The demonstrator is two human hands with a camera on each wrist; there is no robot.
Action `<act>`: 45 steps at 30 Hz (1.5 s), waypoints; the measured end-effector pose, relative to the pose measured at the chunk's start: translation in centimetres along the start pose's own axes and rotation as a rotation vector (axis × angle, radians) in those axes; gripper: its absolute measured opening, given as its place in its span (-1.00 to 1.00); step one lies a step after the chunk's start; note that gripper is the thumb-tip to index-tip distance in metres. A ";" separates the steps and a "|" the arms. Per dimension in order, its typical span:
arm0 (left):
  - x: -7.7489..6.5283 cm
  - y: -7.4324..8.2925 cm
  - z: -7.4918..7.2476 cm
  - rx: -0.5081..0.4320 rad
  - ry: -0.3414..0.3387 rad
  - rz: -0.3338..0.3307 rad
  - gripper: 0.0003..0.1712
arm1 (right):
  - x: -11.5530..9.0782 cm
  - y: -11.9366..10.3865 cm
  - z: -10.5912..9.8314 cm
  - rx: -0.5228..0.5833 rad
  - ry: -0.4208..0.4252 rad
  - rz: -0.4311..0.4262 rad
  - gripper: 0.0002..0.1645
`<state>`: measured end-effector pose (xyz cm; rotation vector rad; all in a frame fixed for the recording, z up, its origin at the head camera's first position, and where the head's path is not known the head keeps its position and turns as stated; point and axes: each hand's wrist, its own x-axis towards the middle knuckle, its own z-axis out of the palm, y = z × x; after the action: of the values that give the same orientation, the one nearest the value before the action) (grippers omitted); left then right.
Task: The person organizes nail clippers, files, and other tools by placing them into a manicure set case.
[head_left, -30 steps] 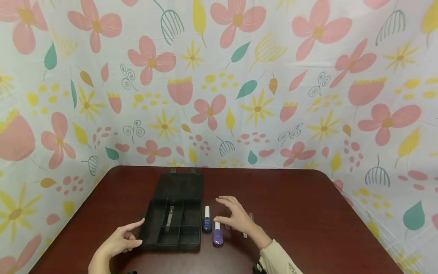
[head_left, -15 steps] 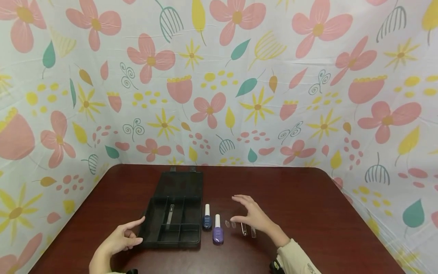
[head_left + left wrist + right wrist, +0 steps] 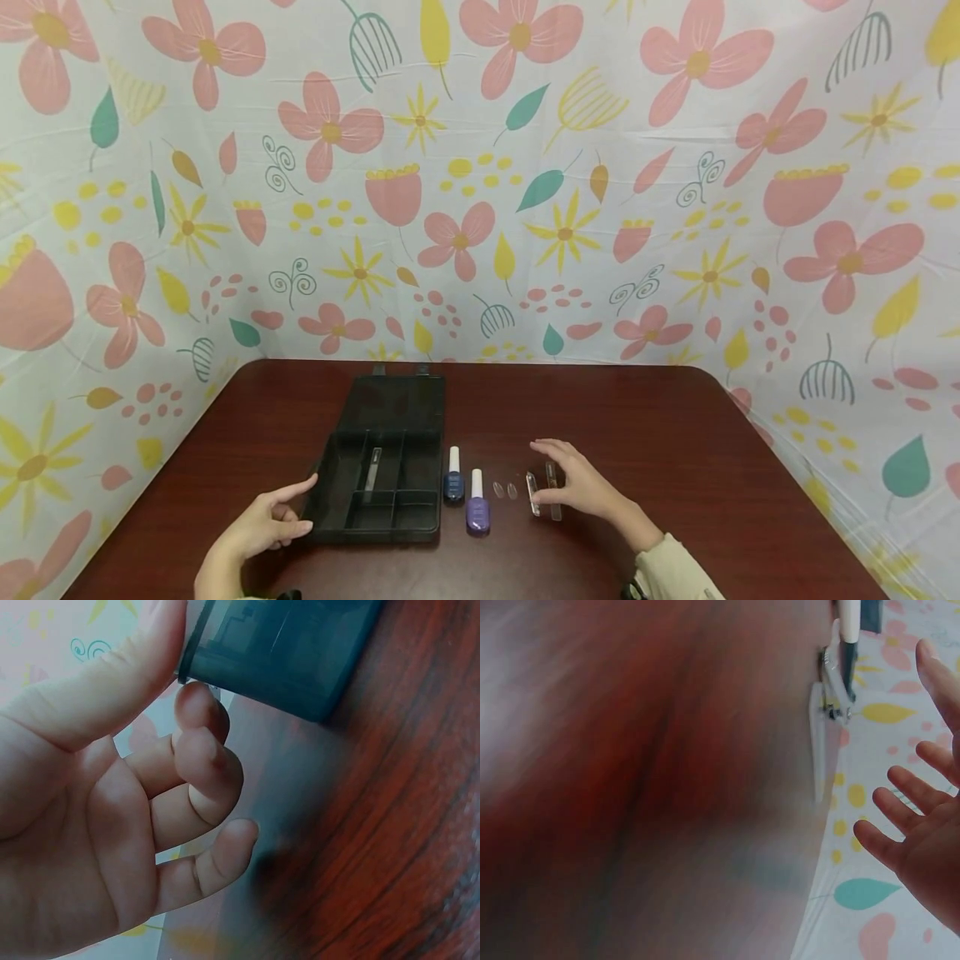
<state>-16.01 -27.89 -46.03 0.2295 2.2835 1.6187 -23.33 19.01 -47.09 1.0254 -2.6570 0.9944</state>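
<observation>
While the right grip (image 3: pixel 581 492) hovers over the bench (image 3: pixel 637 433): thumb and fingers are spread wide, nothing held; its thumb overlaps the clipper in the head view, but the right wrist view shows the hand apart.
Left grip (image 3: pixel 258 521): index finger and thumb reach the left wall of the black case (image 3: pixel 375 537), near its near corner; the other fingers curl loosely, lifting nothing.
Clipper (image 3: pixel 532 492): shiny, lying on the bench left of the slim strip (image 3: pixel 556 512); probably light, stiff and slick, best pinched across its long sides at the middle.
Slim strip: just right of the clipper, below the right grip; material unclear, likely thin and rigid, easier raised from one end.
Clear ovals (image 3: pixel 512 491): two, left of the clipper; likely light, brittle and slippery, wanting a soft fingertip hold at the edges.
Purple bottle (image 3: pixel 477 512) and blue bottle (image 3: pixel 453 483): between ovals and case, white caps; probably the heaviest loose pieces, glass-smooth, so hold the body.
Pale tool (image 3: pixel 372 469): slanted in the case's far middle compartment, lid (image 3: pixel 392 404) laid back beyond.
</observation>
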 end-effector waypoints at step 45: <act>0.0 -0.2 0.0 -0.016 -0.005 -0.014 -0.13 | -1.0 1.4 -1.2 -0.040 -0.245 0.149 0.04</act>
<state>-16.00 -27.91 -46.20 0.2138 2.2628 1.6265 -23.59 21.05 -47.23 1.0130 -2.9774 0.8884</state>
